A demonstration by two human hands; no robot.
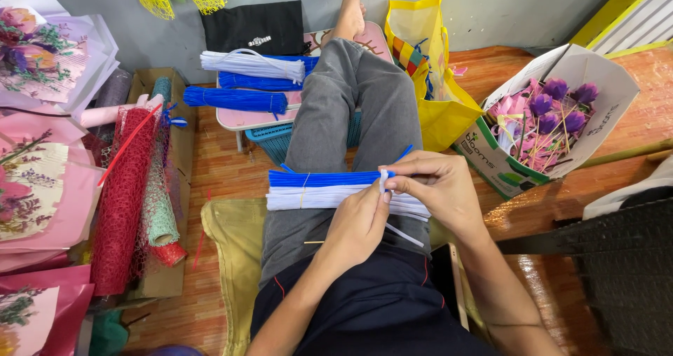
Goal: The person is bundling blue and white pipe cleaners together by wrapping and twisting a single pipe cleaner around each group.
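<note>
I count two hands, my left hand (361,223) and right hand (427,184). Two pipe-cleaner bundles (322,190) lie on my lap, three more bundles (245,82) on the small table (238,119). One yellow bag (438,103), one cardboard box of paper flowers (543,121).

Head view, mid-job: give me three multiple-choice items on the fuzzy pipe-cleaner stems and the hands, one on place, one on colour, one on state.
1. Where do the bundled blue and white fuzzy pipe-cleaner stems lie?
A. Across the grey-trousered lap
B. In the yellow bag
C. On the floor

2. What colour are the round flower heads in the white cardboard box?
A. Red
B. Purple
C. Green

3. What are the hands doing?
A. Resting apart
B. Holding the box
C. Pinching one white stem together

Answers: 1 A, the bundles span the thigh. 2 B, purple heads show among pink pieces. 3 C, left hand and right hand meet on a white stem.
</note>
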